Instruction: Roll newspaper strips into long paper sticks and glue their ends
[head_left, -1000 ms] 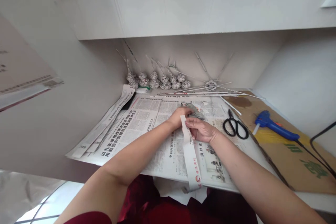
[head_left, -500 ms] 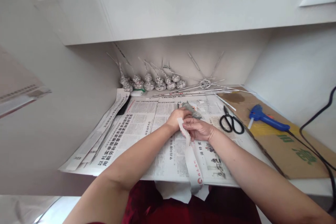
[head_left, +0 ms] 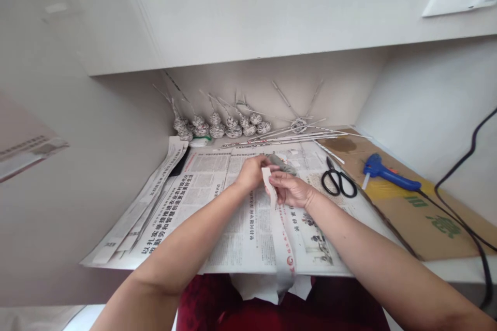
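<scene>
A long printed paper strip [head_left: 282, 240] hangs from my right hand [head_left: 292, 189] and droops over the table's front edge. My right thumb and fingers are pinched on its upper part. Close by on the left, my left hand [head_left: 254, 171] is curled behind the strip's upper end; its fingertips are partly hidden, and what they grip cannot be made out. Just beyond the hands lies a crumpled grey-green cloth [head_left: 282, 164]. Black-handled scissors [head_left: 338, 181] rest to the right of my right hand.
Newspaper [head_left: 233, 232] covers the table. Woven paper gourds [head_left: 233, 128] line the back, beside thin paper sticks [head_left: 267, 140] and a spoked woven piece [head_left: 298, 124]. At right, a blue glue gun [head_left: 392, 173] lies on cardboard [head_left: 411, 238]. Paper strips [head_left: 155, 181] are stacked left.
The camera view has shifted slightly. My left hand has drawn slightly away from the right, and the strip hangs straighter. My right hand keeps its pinch on the strip.
</scene>
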Available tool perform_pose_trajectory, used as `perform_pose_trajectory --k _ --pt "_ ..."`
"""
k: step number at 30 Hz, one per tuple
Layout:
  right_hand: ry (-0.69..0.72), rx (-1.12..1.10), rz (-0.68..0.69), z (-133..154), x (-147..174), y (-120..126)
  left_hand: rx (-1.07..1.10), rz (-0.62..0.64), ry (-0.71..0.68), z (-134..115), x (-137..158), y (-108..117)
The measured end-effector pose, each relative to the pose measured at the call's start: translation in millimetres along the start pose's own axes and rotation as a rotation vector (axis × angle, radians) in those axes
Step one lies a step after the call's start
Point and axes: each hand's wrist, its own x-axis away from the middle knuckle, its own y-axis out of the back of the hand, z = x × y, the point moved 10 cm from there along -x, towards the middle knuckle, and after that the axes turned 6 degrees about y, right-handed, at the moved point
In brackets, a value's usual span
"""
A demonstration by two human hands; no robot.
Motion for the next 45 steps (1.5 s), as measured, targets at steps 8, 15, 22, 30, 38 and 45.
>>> perform_pose_trajectory --k 8,15,22,30,38,45 --pt "0.389 0.227 -0.373 42 3 33 0.842 0.289 0.408 27 33 -9" --pt "0.72 1.023 -0.578 78 29 13 1.01 0.486 0.427 14 51 -33" --pt "0.746 1.398 -0.667 95 41 9 0.968 0.37 0.56 33 50 -30" --pt "0.476 1.718 -0.522 71 15 36 1.052 0.471 0.502 25 50 -33" --pt "0.488 1.75 -0.644 78 20 37 1.032 0.664 0.436 19 56 -42" --pt "0.616 1.28 -0.737 88 37 44 0.966 0.507 0.546 48 43 -29"
